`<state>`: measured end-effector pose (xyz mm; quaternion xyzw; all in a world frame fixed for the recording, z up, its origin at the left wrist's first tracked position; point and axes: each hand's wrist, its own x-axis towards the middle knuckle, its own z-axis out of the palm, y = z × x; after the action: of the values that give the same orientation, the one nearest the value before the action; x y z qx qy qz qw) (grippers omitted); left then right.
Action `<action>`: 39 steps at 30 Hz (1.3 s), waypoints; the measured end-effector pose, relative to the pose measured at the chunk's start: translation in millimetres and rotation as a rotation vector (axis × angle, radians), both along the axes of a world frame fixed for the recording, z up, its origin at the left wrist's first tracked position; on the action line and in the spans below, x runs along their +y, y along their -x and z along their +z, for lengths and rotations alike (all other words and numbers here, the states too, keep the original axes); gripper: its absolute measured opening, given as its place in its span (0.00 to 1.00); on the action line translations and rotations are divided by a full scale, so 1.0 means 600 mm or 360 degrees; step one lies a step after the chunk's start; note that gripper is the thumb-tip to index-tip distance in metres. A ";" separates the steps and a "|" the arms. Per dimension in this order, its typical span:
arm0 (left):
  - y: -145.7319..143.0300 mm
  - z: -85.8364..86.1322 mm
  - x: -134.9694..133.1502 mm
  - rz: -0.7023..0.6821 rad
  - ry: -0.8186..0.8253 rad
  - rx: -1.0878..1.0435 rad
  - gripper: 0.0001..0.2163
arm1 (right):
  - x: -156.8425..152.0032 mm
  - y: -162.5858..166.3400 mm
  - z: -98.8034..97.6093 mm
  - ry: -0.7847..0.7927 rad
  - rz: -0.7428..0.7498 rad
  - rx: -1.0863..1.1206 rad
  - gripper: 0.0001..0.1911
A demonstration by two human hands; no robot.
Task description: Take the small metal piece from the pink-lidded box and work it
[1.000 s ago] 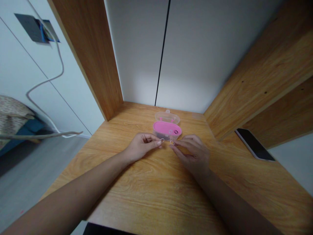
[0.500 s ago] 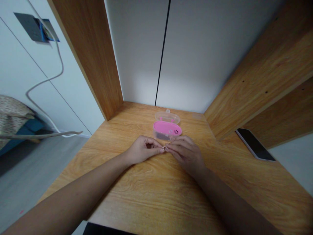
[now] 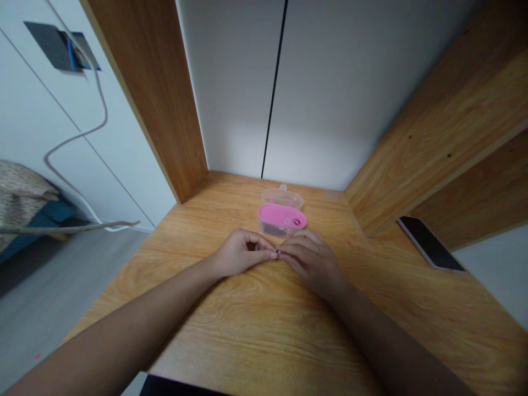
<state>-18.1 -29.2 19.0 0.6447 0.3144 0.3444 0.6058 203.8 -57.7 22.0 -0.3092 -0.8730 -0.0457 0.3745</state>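
Pale wall panels split by a dark seam close off the back of a wooden alcove, and a wood-grain bench fills the floor of it. Both of the person's hands rest on the bench near its middle, fingertips meeting. The left hand is curled, thumb and forefinger pinched together on a tiny metal clip; the right hand pinches the same spot from the other side, so the clip sits between the two sets of fingertips and is mostly hidden by them. Whether it is one clip or two joined I cannot tell.

Just beyond the hands, toward the wall, stands a small clear plastic box with a pink insert, its transparent lid flipped open behind it. Something small and dark lies on the pink part.

Off to the right, on a lower wooden ledge, a dark phone lies face up. On the left a grey cable hangs down the white wall.
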 end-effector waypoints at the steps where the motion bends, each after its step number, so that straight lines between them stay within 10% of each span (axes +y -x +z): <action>1: 0.000 0.000 0.000 -0.0005 -0.0001 0.0006 0.09 | -0.001 0.000 0.001 0.0002 -0.0012 -0.0002 0.07; 6: -0.002 -0.005 -0.001 0.0038 -0.0135 0.0026 0.11 | -0.006 0.002 0.003 0.0005 -0.0109 -0.0006 0.08; 15: 0.009 0.004 -0.001 0.0148 -0.1440 0.0308 0.07 | -0.010 0.004 0.005 -0.0036 -0.0215 -0.0042 0.07; 39: 0.021 0.002 0.010 0.0143 -0.1878 0.0636 0.07 | -0.009 0.008 0.003 -0.0027 -0.0208 -0.0132 0.05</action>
<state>-30.6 -23.2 20.3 0.9088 0.2051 0.3580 0.0620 198.9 -63.1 24.1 -0.3602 -0.8652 -0.0903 0.3368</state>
